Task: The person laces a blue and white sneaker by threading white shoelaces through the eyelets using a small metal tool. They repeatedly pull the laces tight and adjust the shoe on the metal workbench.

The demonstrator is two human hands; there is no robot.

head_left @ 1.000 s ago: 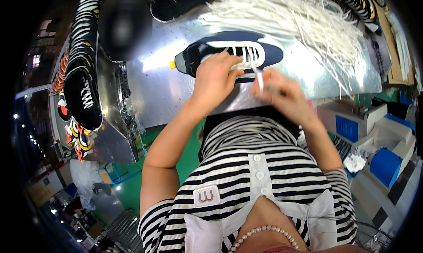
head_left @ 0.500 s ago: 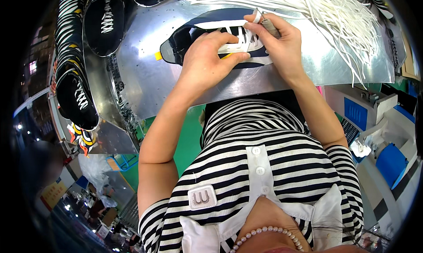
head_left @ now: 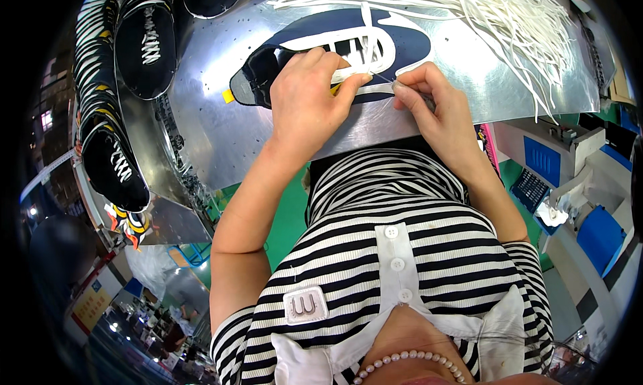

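Observation:
A navy and white shoe point(head_left: 410, 42) lies on its side on the metal table, its dark opening toward the left and a yellow tab at the heel. White lace point(head_left: 366, 43) crosses its eyelet area, one end sticking up past the far edge. My left hand point(head_left: 307, 97) grips the near edge of the throat, fingers in the opening and thumb outside. Just right of it, my right hand point(head_left: 432, 107) is closed in a pinch. A thin dark shaft point(head_left: 382, 79) runs from its fingertips to the near eyelet edge; the tool's handle is hidden in the hand.
A heap of loose white laces point(head_left: 495, 30) covers the far right of the metal table point(head_left: 214, 144). Laced black shoes point(head_left: 144, 53) stand at the left, beside a long row of striped ones point(head_left: 94, 56). A machine with a blue panel point(head_left: 541, 162) is below right.
My right hand has moved from the far side of the lacing toward me, to the near edge. The tool handle seen earlier is now hidden. A lace end now stands up at the far side.

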